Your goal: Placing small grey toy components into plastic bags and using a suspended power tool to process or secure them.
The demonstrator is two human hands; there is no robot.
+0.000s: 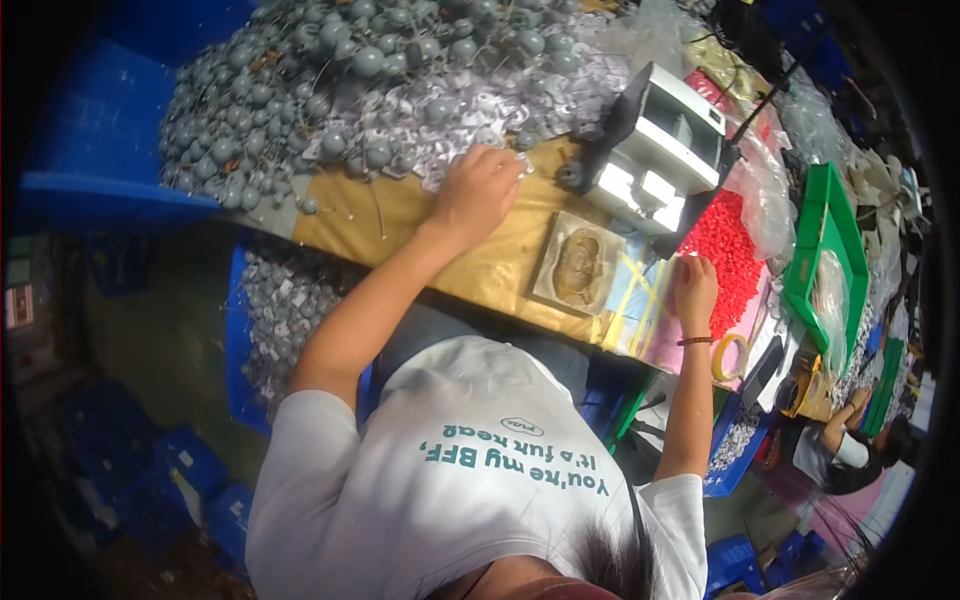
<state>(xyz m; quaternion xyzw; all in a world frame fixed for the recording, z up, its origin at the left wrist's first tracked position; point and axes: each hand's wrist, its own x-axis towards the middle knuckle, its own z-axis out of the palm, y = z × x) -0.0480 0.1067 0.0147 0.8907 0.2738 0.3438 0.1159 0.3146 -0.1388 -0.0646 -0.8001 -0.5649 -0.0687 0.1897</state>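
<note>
My left hand (480,195) is raised over the table at the edge of a heap of small white plastic pieces (430,120). Its fingers pinch a small white plastic piece (523,164). To the right, my right hand (697,290) rests at the near left edge of a pile of small red pieces (722,250). Its fingertips are pressed together, and what they hold, if anything, is hidden. Between the hands stands a white and black bench machine (668,140). Nearer to me lies a square block with a brownish oval hollow (577,262).
Grey balls with thin stems (250,130) are heaped at the far left beside a blue bin (110,110). More fill a blue crate (285,310) below the table. A yellow tape roll (730,357) and a green tray (826,270) are at right. Another person (845,450) works farther right.
</note>
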